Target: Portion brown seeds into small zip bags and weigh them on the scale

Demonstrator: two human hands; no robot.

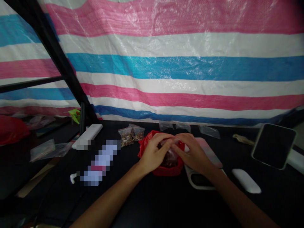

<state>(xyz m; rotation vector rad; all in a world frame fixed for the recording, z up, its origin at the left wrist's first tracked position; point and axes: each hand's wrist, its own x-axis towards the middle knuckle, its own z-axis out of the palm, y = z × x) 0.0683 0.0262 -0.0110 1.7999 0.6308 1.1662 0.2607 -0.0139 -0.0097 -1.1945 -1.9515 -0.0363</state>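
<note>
My left hand (155, 151) and my right hand (192, 150) meet over a red plastic bag (166, 171) that stands with its mouth spread wide. Pinched between the fingers of both hands is a small clear plastic bag (171, 151), held just above small dark brown pieces inside the red bag. Whether anything is in the clear bag is hard to make out. A kitchen scale (201, 185) lies partly under my right hand and forearm. Behind my left hand are two filled zip bags (127, 136) of small brownish pieces.
Several flat clear bags (209, 131) lie along the back edge by the striped tarp (166, 68). At right are a dark-screened tablet (273, 145) and a white mouse-like object (246, 181). At left are a white box (87, 136), a pixelated item (101, 163) and a black metal frame (57, 57).
</note>
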